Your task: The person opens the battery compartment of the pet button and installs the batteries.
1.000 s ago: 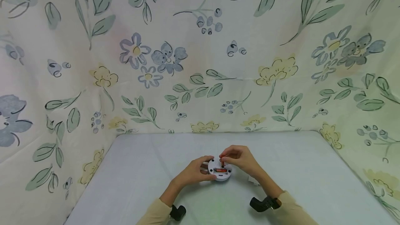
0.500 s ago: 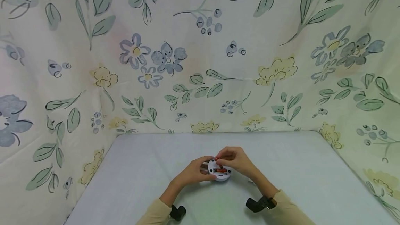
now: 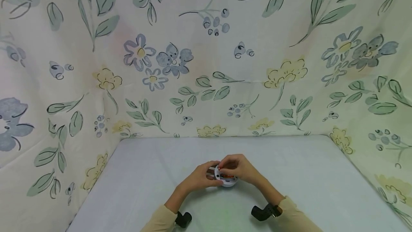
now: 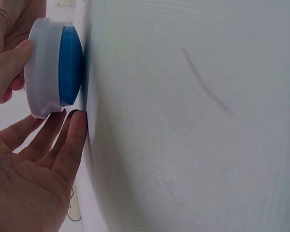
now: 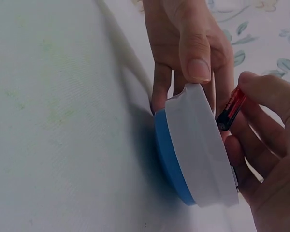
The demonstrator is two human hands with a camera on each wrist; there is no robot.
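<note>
A round white device (image 3: 229,184) lies with its open battery compartment facing up; the right wrist view shows its blue domed underside (image 5: 170,157) toward the table. My left hand (image 3: 200,178) grips the device's rim between thumb and fingers, from the left. One red-and-black battery (image 3: 229,177) sits in the compartment, partly covered by my right hand (image 3: 239,167). That right hand pinches a second battery (image 5: 231,108), which is tilted against the device's upturned face. Whether its end is inside the slot cannot be made out.
A white-covered table (image 3: 154,160) spreads around the hands. Floral cloth (image 3: 206,63) hangs behind and along both sides. Black wrist-worn cameras sit at the left wrist (image 3: 183,220) and the right wrist (image 3: 265,212).
My right hand has moved left and down over the compartment with the battery it pinches. A small white piece near the right forearm is now hidden. The left hand holds still.
</note>
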